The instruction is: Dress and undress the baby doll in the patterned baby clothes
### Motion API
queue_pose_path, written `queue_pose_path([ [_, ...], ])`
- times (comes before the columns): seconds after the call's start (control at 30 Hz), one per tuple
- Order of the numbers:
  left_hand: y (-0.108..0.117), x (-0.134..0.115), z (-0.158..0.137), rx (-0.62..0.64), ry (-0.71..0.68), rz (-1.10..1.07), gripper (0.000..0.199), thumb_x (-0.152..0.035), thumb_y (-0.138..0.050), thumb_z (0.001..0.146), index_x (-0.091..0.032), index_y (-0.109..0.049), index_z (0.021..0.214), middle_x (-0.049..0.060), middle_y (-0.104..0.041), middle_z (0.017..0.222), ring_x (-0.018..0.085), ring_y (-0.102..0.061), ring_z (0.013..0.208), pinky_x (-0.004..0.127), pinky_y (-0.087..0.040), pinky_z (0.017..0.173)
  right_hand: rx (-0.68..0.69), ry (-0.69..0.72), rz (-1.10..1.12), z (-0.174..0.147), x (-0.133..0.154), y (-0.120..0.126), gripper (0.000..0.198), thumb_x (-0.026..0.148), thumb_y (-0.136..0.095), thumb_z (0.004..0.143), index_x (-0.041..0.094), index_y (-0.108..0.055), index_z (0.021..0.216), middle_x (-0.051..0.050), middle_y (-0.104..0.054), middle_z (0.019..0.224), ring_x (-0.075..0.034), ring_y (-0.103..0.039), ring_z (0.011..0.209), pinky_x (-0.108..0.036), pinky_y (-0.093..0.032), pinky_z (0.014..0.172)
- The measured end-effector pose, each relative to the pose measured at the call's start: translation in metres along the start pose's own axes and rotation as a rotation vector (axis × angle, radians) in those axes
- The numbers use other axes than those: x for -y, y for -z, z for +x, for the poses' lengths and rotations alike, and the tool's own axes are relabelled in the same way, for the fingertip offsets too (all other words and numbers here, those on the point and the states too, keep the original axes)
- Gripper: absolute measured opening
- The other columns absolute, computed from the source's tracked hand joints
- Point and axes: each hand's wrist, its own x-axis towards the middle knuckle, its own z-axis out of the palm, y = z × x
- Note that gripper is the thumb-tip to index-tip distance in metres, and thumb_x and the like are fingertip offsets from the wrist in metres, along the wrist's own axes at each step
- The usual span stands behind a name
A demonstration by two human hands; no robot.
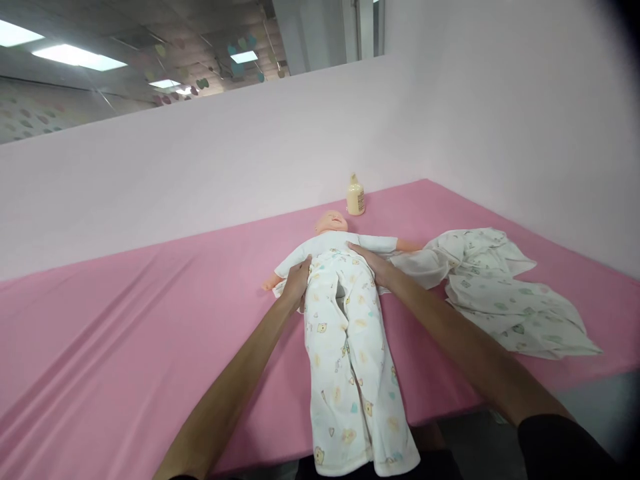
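A baby doll (332, 221) lies on its back, arms spread, in a white long-sleeved top (330, 240). White baby pants (350, 333) printed with small bears cover its lower body, and their legs reach past the front edge of the table. At the left side of the waistband, my left hand (298, 283) is closed on the pants' edge. My right hand (374, 263) grips the opposite side of the waistband, its thumb on top near the doll's belly. The undersides of both hands are hidden by the cloth.
A pink sheet (175, 333) covers the table. Behind the doll's head stands a cream pump bottle (355, 197). Crumpled white printed cloth (515, 300) lies to the right, beside my right forearm. White walls (250, 147) border the back and right side.
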Motion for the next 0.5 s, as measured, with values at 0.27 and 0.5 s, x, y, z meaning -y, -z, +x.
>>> queue_pose_path([
  [0.27,0.0,0.001,0.001,0.005,0.009,-0.102,0.04,-0.051,-0.062,0.088,-0.016,-0.069,0.104,0.014,-0.072,0.112,0.03,-0.064,0.115,0.039,-0.048,0.101,0.002,0.011,0.007,-0.007,0.002,-0.006,0.041,0.049,-0.063,0.09,0.013,-0.069,0.107,-0.011,-0.077,0.095,-0.025,-0.069,0.106,-0.037,-0.05,0.103],
  [0.5,-0.004,-0.006,-0.007,0.018,-0.003,-0.228,0.046,-0.054,-0.067,0.083,-0.019,-0.065,0.112,0.012,-0.068,0.124,0.029,-0.063,0.116,0.039,-0.05,0.098,-0.068,0.04,-0.018,-0.018,0.002,-0.013,0.042,0.052,-0.062,0.089,0.016,-0.07,0.108,-0.011,-0.076,0.093,-0.026,-0.068,0.107,-0.034,-0.053,0.098],
])
